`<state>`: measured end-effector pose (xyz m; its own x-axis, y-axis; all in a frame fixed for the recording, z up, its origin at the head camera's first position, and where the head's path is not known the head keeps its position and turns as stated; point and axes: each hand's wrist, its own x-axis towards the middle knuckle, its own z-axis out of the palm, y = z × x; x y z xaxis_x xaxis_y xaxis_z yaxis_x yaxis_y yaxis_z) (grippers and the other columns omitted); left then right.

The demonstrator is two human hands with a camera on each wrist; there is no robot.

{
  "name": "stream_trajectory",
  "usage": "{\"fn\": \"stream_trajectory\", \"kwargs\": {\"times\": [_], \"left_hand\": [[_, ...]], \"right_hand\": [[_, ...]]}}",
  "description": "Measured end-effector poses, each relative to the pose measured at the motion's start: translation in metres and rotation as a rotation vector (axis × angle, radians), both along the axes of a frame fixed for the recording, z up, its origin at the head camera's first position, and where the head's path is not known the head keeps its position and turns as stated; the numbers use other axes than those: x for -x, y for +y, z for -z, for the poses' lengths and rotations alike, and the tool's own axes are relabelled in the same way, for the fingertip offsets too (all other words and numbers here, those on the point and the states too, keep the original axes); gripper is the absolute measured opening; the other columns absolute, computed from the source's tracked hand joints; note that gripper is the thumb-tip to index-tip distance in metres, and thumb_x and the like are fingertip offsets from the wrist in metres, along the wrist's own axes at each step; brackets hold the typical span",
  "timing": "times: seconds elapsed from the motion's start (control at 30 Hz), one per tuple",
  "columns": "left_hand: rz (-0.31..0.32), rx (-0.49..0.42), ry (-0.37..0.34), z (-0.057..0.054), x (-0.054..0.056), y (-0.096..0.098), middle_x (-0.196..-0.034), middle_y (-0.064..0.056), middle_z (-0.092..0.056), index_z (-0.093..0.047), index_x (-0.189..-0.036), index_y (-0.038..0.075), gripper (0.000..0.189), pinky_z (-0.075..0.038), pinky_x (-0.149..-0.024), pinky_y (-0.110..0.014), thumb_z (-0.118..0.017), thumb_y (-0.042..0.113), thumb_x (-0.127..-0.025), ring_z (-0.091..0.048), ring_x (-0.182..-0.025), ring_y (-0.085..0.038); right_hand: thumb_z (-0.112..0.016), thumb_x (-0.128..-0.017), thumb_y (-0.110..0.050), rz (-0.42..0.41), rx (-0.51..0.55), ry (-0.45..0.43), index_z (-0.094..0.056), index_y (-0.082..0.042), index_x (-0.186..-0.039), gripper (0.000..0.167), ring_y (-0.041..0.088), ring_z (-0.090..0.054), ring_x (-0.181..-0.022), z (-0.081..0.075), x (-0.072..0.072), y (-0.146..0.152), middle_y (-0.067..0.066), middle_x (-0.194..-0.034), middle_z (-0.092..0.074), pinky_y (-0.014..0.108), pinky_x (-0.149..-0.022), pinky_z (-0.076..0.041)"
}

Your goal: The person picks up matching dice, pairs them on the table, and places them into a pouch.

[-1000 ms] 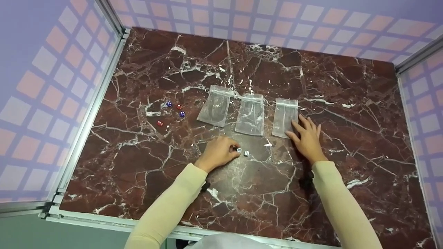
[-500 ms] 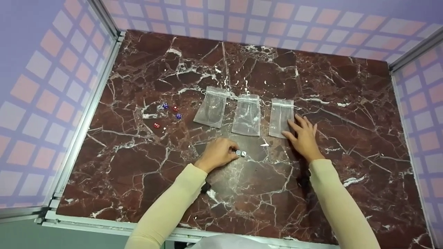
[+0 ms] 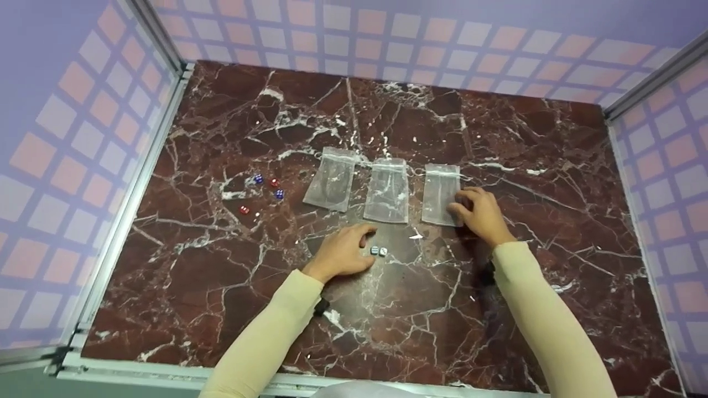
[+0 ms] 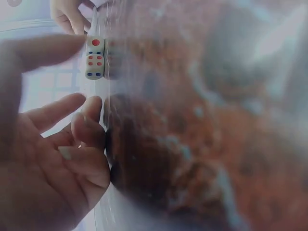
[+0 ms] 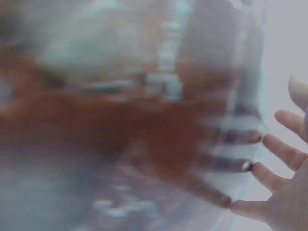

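Two white dice point(image 3: 374, 250) sit side by side on the marble-patterned table, red and blue pips showing in the left wrist view. Close to their left is my left hand point(image 3: 343, 253), thumb and fingers parted, with nothing in its grasp. Three sheer white drawstring pouches lie flat in a row: a left pouch point(image 3: 330, 181), a middle pouch point(image 3: 386, 190) and a right pouch point(image 3: 440, 193). My right hand point(image 3: 482, 214) is at the right pouch's right edge, fingertips over it. Its fingers point(image 5: 284, 151) look spread in the right wrist view; whether they press the pouch cannot be told.
Several coloured dice lie at left: a blue die point(image 3: 258, 179), a red die point(image 3: 274, 182), another blue die point(image 3: 279, 194) and another red die point(image 3: 244, 210). Checked panels point(image 3: 354, 33) wall the table on three sides. A metal rail point(image 3: 138, 371) runs along the front edge.
My left hand has set its white die against the other and let go, its fingers parting. The right hand stays by the right pouch, its fingers a little more bent. The head view has shifted.
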<state>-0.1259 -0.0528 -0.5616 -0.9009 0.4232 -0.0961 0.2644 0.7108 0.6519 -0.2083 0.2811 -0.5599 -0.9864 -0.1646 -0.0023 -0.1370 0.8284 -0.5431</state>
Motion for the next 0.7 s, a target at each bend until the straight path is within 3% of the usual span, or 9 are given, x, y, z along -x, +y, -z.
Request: {"fn": "stream_trajectory", "kwargs": {"times": [0.1,0.2,0.37,0.53,0.7], "left_hand": [[-0.035,-0.029,-0.024,0.001,-0.004,-0.005,-0.096,0.003,-0.057,-0.055,-0.138,0.017,0.062,-0.046,-0.074,-0.038,-0.069,0.027,-0.078,-0.053,-0.083,-0.015],[-0.043,-0.062,-0.036,0.003,-0.007,-0.007,-0.099,0.003,-0.058,-0.056,-0.138,0.017,0.060,-0.047,-0.078,-0.038,-0.069,0.027,-0.080,-0.054,-0.087,-0.015],[-0.052,-0.182,-0.052,0.006,-0.006,-0.006,-0.093,0.003,-0.060,-0.059,-0.135,0.015,0.050,-0.047,-0.077,-0.037,-0.069,0.034,-0.089,-0.055,-0.083,-0.013],[-0.076,-0.302,-0.099,0.007,-0.003,-0.008,-0.088,0.005,-0.061,-0.062,-0.131,0.011,0.040,-0.048,-0.075,-0.035,-0.062,0.034,-0.097,-0.056,-0.078,-0.013],[-0.084,-0.328,-0.098,0.001,0.005,-0.012,-0.089,0.003,-0.065,-0.065,-0.124,0.009,0.033,-0.049,-0.072,-0.034,-0.058,0.030,-0.100,-0.058,-0.077,-0.012]], "right_hand": [[-0.071,-0.092,-0.017,0.071,0.057,-0.028,-0.062,0.009,-0.123,0.041,0.045,-0.055,-0.111,-0.003,0.010,-0.009,0.028,-0.118,-0.062,0.057,-0.097,-0.040],[-0.070,-0.091,-0.013,0.198,0.125,-0.083,-0.062,0.012,-0.120,0.039,0.041,-0.061,-0.102,-0.006,0.018,-0.016,0.028,-0.109,-0.065,0.051,-0.092,-0.045],[-0.073,-0.087,-0.014,0.415,0.174,-0.194,-0.067,0.010,-0.110,0.034,0.040,-0.058,-0.105,-0.011,0.027,-0.020,0.026,-0.110,-0.066,0.046,-0.093,-0.046],[-0.075,-0.084,-0.011,0.456,0.201,-0.222,-0.071,0.007,-0.101,0.025,0.032,-0.058,-0.097,-0.009,0.033,-0.020,0.022,-0.105,-0.068,0.038,-0.085,-0.047],[-0.071,-0.087,-0.003,0.457,0.346,-0.208,-0.070,0.011,-0.102,0.021,0.013,-0.055,-0.065,-0.009,0.036,-0.015,0.015,-0.093,-0.065,0.022,-0.056,-0.044]]}}
